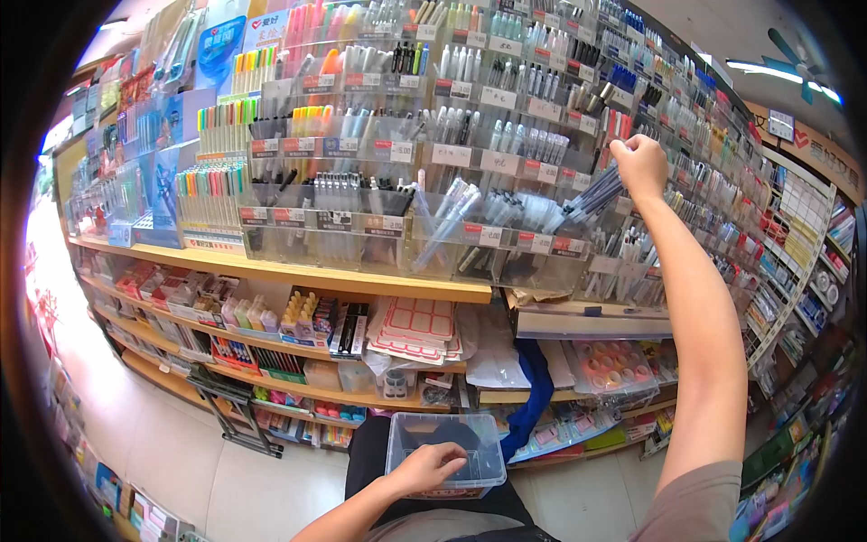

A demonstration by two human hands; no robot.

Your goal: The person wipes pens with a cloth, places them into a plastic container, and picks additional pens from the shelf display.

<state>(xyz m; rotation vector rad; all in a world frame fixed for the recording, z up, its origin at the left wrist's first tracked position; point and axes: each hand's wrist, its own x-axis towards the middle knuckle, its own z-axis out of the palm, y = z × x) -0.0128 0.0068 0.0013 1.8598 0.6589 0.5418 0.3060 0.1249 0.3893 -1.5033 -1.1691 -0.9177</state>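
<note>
My right hand point(643, 167) is raised to the pen display, its fingers curled closed at the upper ends of a bunch of dark pens point(596, 194). These pens slant down to the left into a clear compartment, and their lower ends are partly hidden by its front. Down on my lap sits a clear plastic box point(488, 452). My left hand point(433, 467) lies over its near left part with the fingers extended, resting on or just above it. What is inside the box is hard to make out.
Tiered clear pen racks point(379, 194) with price tags fill the wall ahead. Under a wooden ledge point(361, 280) are shelves of boxed stationery. A black folding stool point(235, 411) stands at the left, and a blue strap point(533, 397) hangs near my knee.
</note>
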